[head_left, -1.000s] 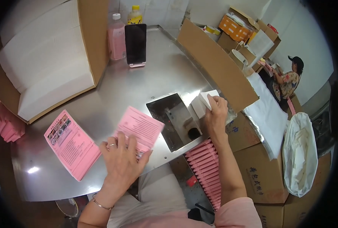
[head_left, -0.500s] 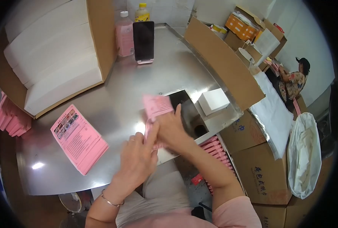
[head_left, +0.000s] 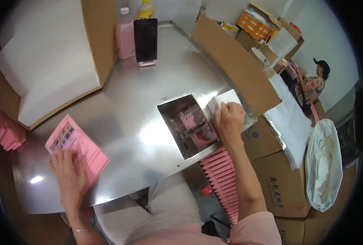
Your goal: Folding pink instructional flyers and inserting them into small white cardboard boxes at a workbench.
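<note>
The left hand lies flat, fingers spread, on the stack of pink leaflets at the near left of the steel worktop, pressing rather than gripping, while the right hand is curled on the small white box at the far edge of the metal tray, where folded pink sheets lie. I judge this the pick-up step: one box and one leaflet are being fetched together. Next, the top leaflet must be slid free alone and brought to the box for folding.
</note>
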Demonstrator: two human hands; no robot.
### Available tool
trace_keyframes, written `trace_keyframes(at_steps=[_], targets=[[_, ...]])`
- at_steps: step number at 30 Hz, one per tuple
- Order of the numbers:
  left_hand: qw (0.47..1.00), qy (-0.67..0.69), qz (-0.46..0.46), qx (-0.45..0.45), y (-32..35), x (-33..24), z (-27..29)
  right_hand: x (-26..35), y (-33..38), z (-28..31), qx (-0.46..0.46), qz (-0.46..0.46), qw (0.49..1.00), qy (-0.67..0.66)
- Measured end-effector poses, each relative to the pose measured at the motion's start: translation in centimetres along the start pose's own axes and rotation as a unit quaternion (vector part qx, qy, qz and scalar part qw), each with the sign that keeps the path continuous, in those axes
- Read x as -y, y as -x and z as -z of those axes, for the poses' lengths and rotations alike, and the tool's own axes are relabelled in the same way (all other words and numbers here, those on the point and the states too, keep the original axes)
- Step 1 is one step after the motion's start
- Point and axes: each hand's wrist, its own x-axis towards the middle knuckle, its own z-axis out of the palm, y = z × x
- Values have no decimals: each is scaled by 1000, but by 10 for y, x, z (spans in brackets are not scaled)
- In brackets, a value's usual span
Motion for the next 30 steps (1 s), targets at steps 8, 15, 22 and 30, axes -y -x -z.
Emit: trace_keyframes(at_steps=[8,15,22,30], targets=[[934,293,-202,22,-10,-97,-8,-13,1,-9,-8,-42,989,-143],[956,236,-152,87,-6,-125,-31,-20,-1,-3,24,-30,989,-145],[931,285,-217,72,-1,-134,-40,58,20,19,-11,213,931,-296],[960,247,-126,48,-9,-162,-36,139,-9,35,169,236,911,-294]])
